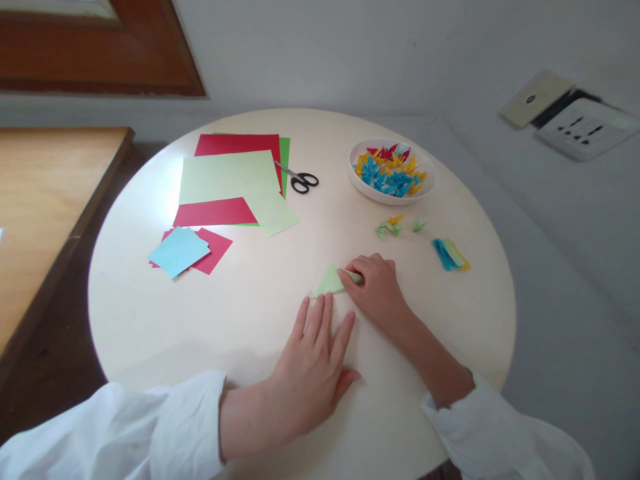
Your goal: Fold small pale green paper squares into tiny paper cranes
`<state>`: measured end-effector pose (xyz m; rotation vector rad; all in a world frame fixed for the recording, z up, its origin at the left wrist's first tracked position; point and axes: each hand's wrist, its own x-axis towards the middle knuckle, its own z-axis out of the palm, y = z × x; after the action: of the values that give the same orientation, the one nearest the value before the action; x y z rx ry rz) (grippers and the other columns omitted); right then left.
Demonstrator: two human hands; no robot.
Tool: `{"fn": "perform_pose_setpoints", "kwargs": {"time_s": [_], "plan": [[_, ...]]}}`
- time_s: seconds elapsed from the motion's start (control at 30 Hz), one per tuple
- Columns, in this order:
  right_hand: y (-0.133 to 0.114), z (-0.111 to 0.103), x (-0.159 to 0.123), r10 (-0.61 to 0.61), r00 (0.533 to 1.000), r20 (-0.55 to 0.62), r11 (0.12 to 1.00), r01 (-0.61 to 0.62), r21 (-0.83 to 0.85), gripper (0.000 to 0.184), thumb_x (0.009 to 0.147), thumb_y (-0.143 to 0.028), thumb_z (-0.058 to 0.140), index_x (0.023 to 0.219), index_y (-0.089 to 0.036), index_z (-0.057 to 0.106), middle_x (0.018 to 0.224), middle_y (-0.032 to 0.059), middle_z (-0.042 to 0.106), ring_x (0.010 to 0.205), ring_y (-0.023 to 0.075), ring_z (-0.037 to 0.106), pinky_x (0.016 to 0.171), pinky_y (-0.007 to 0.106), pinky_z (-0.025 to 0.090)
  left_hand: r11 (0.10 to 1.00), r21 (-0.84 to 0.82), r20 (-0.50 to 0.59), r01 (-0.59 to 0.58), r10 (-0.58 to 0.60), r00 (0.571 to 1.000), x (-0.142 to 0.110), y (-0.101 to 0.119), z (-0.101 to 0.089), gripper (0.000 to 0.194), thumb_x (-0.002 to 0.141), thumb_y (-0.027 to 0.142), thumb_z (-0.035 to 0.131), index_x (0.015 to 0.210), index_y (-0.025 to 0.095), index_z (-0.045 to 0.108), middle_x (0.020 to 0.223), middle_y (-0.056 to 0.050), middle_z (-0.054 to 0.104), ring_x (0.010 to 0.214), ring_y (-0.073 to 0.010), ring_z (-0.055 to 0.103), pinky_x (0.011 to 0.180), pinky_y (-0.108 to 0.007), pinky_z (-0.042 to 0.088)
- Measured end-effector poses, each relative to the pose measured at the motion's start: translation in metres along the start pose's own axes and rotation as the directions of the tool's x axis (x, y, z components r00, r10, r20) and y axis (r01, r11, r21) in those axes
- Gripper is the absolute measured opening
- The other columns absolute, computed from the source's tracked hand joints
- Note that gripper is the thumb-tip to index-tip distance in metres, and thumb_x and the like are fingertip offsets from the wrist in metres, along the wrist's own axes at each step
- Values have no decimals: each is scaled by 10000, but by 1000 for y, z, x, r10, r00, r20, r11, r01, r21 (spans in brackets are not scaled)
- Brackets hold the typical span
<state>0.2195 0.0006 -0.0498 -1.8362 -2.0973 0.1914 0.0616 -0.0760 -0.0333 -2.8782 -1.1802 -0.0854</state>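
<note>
A small light-green paper piece (pixel 329 281), folded into a triangle, lies near the middle of the round cream table (pixel 250 320). My right hand (pixel 376 289) has its fingers curled and pressed down on the triangle's right edge. Flat on the table lies my left hand (pixel 313 363), fingers stretched out, with the fingertips touching the triangle's lower corner. Both arms wear white sleeves.
Red and green paper sheets (pixel 235 183) lie at the far left with black scissors (pixel 300 180) beside them, and smaller blue and red squares (pixel 183 252) nearer. A white bowl (pixel 391 171) holds several folded coloured pieces. Small folded bits (pixel 395 227) and blue-yellow strips (pixel 450 255) lie right.
</note>
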Motion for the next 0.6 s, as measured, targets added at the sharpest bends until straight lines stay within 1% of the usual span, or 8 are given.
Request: {"fn": "perform_pose_setpoints", "kwargs": {"time_s": [0.13,0.3,0.47,0.6], "plan": [[0,0,0,-4,1000,-8,1000,4,3,214,810,-271,536,614,-186,538,674,18,636,744,192,497,704,322,252,1000,-10,1,27,-27,1000,-3,1,-2,628,890,529,268,1387,148,320,1366,-247,420,1307,-379,329,1023,-603,204],[0,0,-1,-4,1000,-21,1000,4,8,213,810,-268,532,613,-187,535,670,19,633,740,191,493,705,321,254,999,-24,8,45,-45,999,-4,1,-1,612,885,544,256,1380,192,332,1372,-228,421,1302,-373,339,1005,-623,218],[0,0,-1,-10,1000,-28,1000,10,1,220,816,-269,520,612,-188,532,675,23,636,733,190,489,702,322,254,999,-15,-7,49,-49,999,-5,2,1,604,883,543,267,1385,209,312,1383,-248,391,1306,-385,326,998,-638,208],[0,1,-1,-5,1000,-30,1000,5,-4,219,814,-269,519,610,-190,533,672,22,637,734,191,490,703,322,255,999,-13,-15,44,-44,999,-5,1,2,606,879,547,276,1379,206,321,1371,-252,404,1306,-382,328,1001,-634,207]]}}
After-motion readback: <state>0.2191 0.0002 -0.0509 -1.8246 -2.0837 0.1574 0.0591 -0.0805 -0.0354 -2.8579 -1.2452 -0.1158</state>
